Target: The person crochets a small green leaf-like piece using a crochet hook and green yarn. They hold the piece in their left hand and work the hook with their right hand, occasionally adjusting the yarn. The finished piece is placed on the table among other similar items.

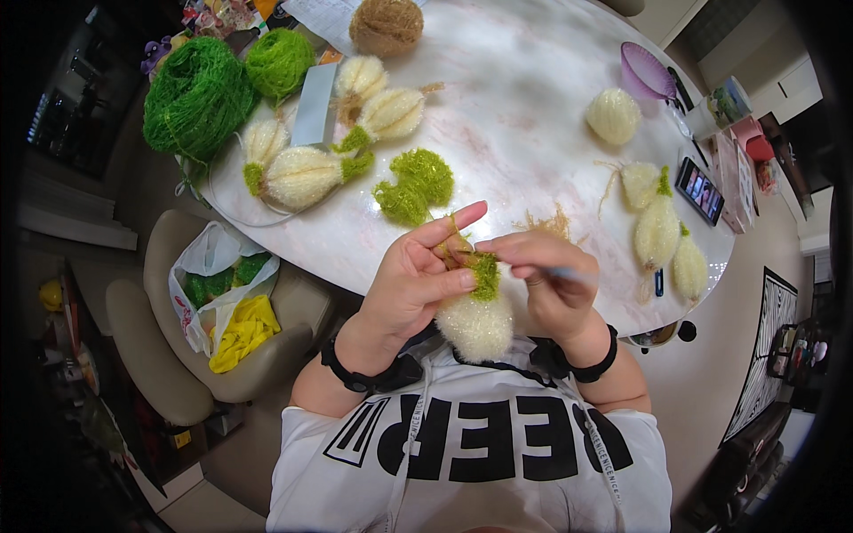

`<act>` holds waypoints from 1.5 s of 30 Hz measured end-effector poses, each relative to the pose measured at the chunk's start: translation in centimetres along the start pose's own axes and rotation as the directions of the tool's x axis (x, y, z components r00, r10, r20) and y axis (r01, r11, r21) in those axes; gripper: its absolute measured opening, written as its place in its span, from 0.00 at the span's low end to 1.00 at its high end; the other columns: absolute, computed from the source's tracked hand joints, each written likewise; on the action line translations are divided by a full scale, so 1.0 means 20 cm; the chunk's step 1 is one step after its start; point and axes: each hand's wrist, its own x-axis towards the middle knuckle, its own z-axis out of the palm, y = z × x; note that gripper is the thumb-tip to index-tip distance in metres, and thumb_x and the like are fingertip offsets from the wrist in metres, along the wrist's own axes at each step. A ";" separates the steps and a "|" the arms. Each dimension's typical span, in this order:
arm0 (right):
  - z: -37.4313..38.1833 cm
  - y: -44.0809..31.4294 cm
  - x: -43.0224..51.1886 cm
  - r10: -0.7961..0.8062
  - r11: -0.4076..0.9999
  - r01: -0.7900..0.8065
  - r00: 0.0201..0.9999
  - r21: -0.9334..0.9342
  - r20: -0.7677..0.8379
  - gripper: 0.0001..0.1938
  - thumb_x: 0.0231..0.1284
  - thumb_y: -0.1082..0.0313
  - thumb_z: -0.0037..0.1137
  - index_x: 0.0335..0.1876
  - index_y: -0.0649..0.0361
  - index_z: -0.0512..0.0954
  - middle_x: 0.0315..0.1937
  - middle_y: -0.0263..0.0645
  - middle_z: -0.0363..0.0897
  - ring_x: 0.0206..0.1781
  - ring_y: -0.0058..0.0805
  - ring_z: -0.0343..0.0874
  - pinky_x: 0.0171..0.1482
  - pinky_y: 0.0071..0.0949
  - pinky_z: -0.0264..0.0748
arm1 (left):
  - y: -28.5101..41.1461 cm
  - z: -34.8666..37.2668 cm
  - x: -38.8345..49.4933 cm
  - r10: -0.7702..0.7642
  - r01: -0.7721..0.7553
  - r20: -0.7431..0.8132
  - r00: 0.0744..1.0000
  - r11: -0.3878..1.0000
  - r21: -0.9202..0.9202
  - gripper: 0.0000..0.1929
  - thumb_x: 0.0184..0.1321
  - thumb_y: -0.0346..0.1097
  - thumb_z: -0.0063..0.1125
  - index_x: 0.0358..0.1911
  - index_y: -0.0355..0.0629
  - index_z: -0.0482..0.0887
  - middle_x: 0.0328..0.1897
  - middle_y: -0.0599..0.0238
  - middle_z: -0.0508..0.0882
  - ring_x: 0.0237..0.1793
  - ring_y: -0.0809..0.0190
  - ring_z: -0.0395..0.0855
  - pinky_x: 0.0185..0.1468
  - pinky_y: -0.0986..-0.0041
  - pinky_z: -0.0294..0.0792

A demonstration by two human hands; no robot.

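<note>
My left hand (426, 273) pinches the green top of a fuzzy white crocheted piece (476, 326), its index finger raised with green yarn running over it. Close on its right, my right hand (556, 276) grips a crochet hook (570, 274) with a pale blue handle, blurred, its tip at the green stitches (486, 274). A loose heap of light green tinsel yarn (416, 186) lies just beyond my left hand. Tan yarn scraps (550, 223) lie behind my right hand. The white piece hangs below both hands, over the table's near edge.
Green yarn balls (200, 96), a brown yarn ball (386, 26) and several white crocheted pieces (303, 176) sit on the left of the marble table (493, 146). At right are a cream yarn ball (613, 116), more crocheted pieces (656, 230) and a phone (700, 191). A chair (266, 373) holds bags.
</note>
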 end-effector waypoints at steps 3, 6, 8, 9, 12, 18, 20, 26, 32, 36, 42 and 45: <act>0.02 -0.02 -0.01 0.175 0.967 -0.148 0.977 0.207 -0.119 0.05 0.72 0.69 0.41 0.45 0.62 0.66 0.36 0.46 0.78 0.39 0.41 0.84 0.39 0.31 0.82 | 0.01 -0.01 0.01 -0.022 0.022 -0.006 1.000 1.000 0.006 0.37 0.50 0.17 0.60 0.67 0.30 0.61 0.40 0.65 0.80 0.43 0.69 0.80 0.52 0.79 0.71; -0.02 -0.03 0.00 0.385 0.851 -0.327 0.920 0.411 -0.065 0.10 0.75 0.61 0.35 0.47 0.60 0.62 0.34 0.44 0.76 0.39 0.42 0.84 0.40 0.33 0.83 | 0.02 -0.01 0.01 -0.053 0.053 0.017 0.998 0.998 -0.025 0.36 0.50 0.15 0.58 0.66 0.30 0.62 0.36 0.70 0.79 0.39 0.72 0.79 0.50 0.81 0.71; -0.05 -0.03 0.01 0.465 0.717 -0.404 0.885 0.569 0.042 0.12 0.75 0.60 0.36 0.49 0.62 0.62 0.38 0.53 0.80 0.42 0.38 0.84 0.46 0.30 0.77 | 0.02 -0.02 0.01 -0.056 0.057 0.032 0.998 0.998 -0.027 0.36 0.50 0.15 0.58 0.66 0.30 0.62 0.37 0.70 0.79 0.40 0.72 0.79 0.51 0.81 0.71; -0.05 -0.02 0.02 0.481 0.708 -0.425 0.875 0.564 0.054 0.12 0.75 0.60 0.37 0.48 0.62 0.63 0.38 0.52 0.80 0.42 0.38 0.84 0.46 0.29 0.77 | 0.02 -0.01 0.01 -0.050 0.051 0.036 0.998 0.999 -0.016 0.36 0.50 0.15 0.58 0.66 0.30 0.62 0.37 0.69 0.79 0.40 0.72 0.79 0.51 0.81 0.71; -0.04 -0.02 0.02 0.496 0.723 -0.429 0.868 0.542 0.025 0.12 0.73 0.60 0.42 0.47 0.62 0.67 0.39 0.48 0.81 0.40 0.36 0.83 0.44 0.27 0.76 | 0.01 0.01 0.01 0.062 -0.063 0.012 0.998 0.997 0.046 0.37 0.50 0.15 0.59 0.67 0.32 0.62 0.38 0.70 0.79 0.42 0.72 0.78 0.52 0.81 0.71; -0.03 -0.04 0.05 -0.365 0.674 0.486 0.874 -0.556 0.321 0.13 0.42 0.72 0.60 0.38 0.60 0.82 0.43 0.43 0.81 0.34 0.33 0.81 0.30 0.26 0.75 | -0.02 0.05 -0.02 0.160 -0.155 -0.033 0.987 0.981 0.119 0.38 0.50 0.17 0.62 0.68 0.33 0.61 0.39 0.70 0.79 0.42 0.75 0.76 0.52 0.83 0.69; -0.04 -0.05 0.06 -0.384 0.757 0.477 0.877 -0.446 0.287 0.13 0.43 0.74 0.60 0.39 0.60 0.82 0.44 0.44 0.81 0.33 0.34 0.81 0.30 0.27 0.76 | -0.01 0.03 -0.02 0.066 -0.063 -0.020 0.998 0.992 0.107 0.39 0.49 0.19 0.59 0.68 0.30 0.57 0.44 0.64 0.82 0.46 0.69 0.80 0.50 0.82 0.71; -0.02 -0.05 0.05 -0.023 0.999 0.020 0.997 0.037 0.069 0.05 0.64 0.75 0.48 0.41 0.66 0.75 0.42 0.52 0.80 0.38 0.40 0.83 0.42 0.33 0.79 | 0.05 -0.03 -0.01 -0.067 0.067 0.085 0.994 0.998 0.002 0.38 0.49 0.17 0.60 0.67 0.32 0.60 0.39 0.68 0.82 0.40 0.73 0.80 0.46 0.85 0.71; -0.03 -0.04 0.05 0.512 0.663 -0.434 0.857 0.610 0.054 0.10 0.73 0.60 0.41 0.45 0.60 0.66 0.33 0.50 0.80 0.36 0.37 0.82 0.40 0.27 0.78 | 0.07 -0.04 -0.01 -0.049 0.040 0.162 0.986 0.998 0.055 0.32 0.47 0.17 0.62 0.61 0.29 0.71 0.36 0.69 0.81 0.39 0.73 0.78 0.47 0.83 0.69; -0.02 -0.04 0.04 0.414 0.847 -0.407 0.909 0.341 0.057 0.07 0.62 0.71 0.56 0.42 0.63 0.79 0.36 0.38 0.82 0.40 0.28 0.79 0.46 0.25 0.73 | 0.04 0.00 -0.01 0.088 -0.119 0.105 0.991 0.932 0.342 0.34 0.50 0.16 0.58 0.65 0.31 0.65 0.42 0.68 0.81 0.43 0.73 0.77 0.51 0.82 0.68; -0.01 -0.04 0.01 0.307 0.942 -0.307 0.951 0.132 0.021 0.06 0.58 0.75 0.59 0.40 0.62 0.82 0.35 0.34 0.83 0.40 0.26 0.77 0.47 0.25 0.73 | 0.03 0.05 -0.01 0.013 -0.026 0.047 0.999 0.957 0.290 0.38 0.53 0.15 0.54 0.70 0.34 0.55 0.51 0.64 0.77 0.50 0.71 0.76 0.54 0.80 0.68; -0.01 -0.02 0.00 0.395 0.860 -0.384 0.918 0.335 0.036 0.06 0.62 0.73 0.55 0.42 0.63 0.80 0.37 0.36 0.82 0.42 0.25 0.78 0.47 0.24 0.73 | 0.03 0.06 0.00 -0.029 0.013 0.046 0.999 0.951 0.308 0.39 0.52 0.15 0.55 0.70 0.33 0.55 0.51 0.63 0.78 0.50 0.69 0.76 0.55 0.78 0.68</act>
